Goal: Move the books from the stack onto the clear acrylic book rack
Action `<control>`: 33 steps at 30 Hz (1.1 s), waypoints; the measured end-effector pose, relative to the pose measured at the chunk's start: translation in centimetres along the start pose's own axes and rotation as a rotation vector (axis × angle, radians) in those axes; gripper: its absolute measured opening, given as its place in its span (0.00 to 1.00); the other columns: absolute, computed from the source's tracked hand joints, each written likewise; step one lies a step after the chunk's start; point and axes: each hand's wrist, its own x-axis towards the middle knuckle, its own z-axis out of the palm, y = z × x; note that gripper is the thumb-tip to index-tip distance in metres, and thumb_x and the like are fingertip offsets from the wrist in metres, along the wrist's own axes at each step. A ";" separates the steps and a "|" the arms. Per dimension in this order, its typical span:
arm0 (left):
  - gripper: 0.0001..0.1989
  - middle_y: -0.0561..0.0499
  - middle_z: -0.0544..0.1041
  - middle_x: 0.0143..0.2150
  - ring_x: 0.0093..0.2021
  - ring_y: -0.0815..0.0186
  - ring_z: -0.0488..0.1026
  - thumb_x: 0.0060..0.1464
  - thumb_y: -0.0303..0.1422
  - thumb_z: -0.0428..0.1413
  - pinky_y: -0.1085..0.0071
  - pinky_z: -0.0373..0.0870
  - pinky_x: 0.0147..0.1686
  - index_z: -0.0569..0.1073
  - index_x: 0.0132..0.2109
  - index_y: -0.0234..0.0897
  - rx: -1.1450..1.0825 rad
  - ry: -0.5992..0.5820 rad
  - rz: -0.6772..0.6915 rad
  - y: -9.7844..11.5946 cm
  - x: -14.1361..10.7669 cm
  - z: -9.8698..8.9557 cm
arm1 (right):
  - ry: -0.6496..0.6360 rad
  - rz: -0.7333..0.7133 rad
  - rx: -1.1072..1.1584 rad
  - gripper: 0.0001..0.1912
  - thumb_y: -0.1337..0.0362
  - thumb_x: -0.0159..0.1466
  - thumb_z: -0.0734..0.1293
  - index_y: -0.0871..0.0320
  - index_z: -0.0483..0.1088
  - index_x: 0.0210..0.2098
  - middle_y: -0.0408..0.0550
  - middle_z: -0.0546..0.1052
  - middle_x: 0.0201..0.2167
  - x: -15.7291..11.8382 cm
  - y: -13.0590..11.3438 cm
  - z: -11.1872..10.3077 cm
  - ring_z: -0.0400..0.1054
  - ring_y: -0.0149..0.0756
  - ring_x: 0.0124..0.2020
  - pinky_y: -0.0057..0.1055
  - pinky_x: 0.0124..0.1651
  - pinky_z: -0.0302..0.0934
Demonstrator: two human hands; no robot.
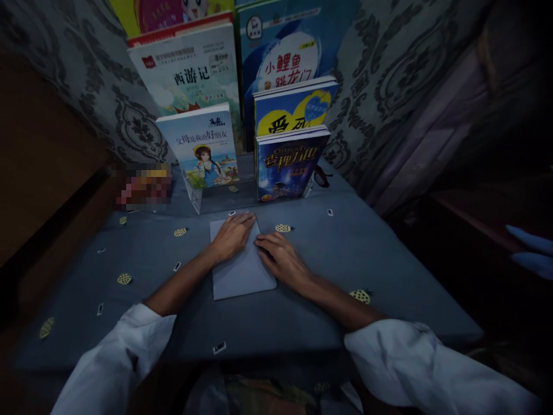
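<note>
A pale sheet of paper [242, 278] lies on the blue cloth-covered table [315, 328], its upper right side slanting inward. My left hand [233, 236] rests flat on the upper part of the paper, fingers stretched toward the upper right. At the paper's right edge is my right hand [283, 259], its fingers spread a little and pointing left, fingertips touching the slanted edge. Neither hand grips anything. The two hands are close together but apart.
Picture books stand upright behind the paper, among them a light blue one [211, 153] and a dark blue one [289, 167]. Dark glasses [322, 177] lie right of them. A blurred red and yellow item [144, 187] is at the back left.
</note>
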 end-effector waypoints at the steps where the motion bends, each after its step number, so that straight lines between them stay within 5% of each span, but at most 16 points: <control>1: 0.20 0.39 0.69 0.66 0.66 0.57 0.65 0.67 0.28 0.44 0.56 0.60 0.65 0.69 0.62 0.33 -0.005 0.003 0.009 0.0 -0.1 0.0 | 0.000 0.002 0.012 0.15 0.70 0.67 0.62 0.56 0.77 0.48 0.55 0.79 0.47 0.1 0.1 0.0 0.71 0.47 0.49 0.50 0.54 0.69; 8: 0.19 0.41 0.71 0.65 0.66 0.58 0.66 0.67 0.29 0.45 0.58 0.62 0.64 0.70 0.61 0.35 -0.101 0.014 0.071 0.7 -1.2 0.4 | 0.004 0.094 0.138 0.17 0.73 0.64 0.61 0.54 0.78 0.45 0.51 0.81 0.46 0.5 0.5 -0.4 0.72 0.45 0.50 0.46 0.57 0.65; 17: 0.19 0.40 0.72 0.64 0.65 0.56 0.68 0.67 0.29 0.46 0.56 0.64 0.64 0.72 0.60 0.33 -0.176 0.005 0.126 2.7 -3.2 -0.2 | 0.133 0.337 0.242 0.18 0.70 0.65 0.59 0.56 0.79 0.46 0.50 0.82 0.42 0.8 1.0 -1.2 0.75 0.40 0.39 0.37 0.44 0.68; 33: 0.20 0.40 0.72 0.64 0.66 0.57 0.67 0.69 0.26 0.43 0.54 0.64 0.63 0.68 0.63 0.35 -0.187 -0.085 0.279 8.5 -9.6 -1.5 | 0.094 0.232 0.228 0.15 0.67 0.65 0.62 0.57 0.78 0.45 0.50 0.81 0.42 0.6 0.3 -1.2 0.73 0.41 0.41 0.37 0.48 0.66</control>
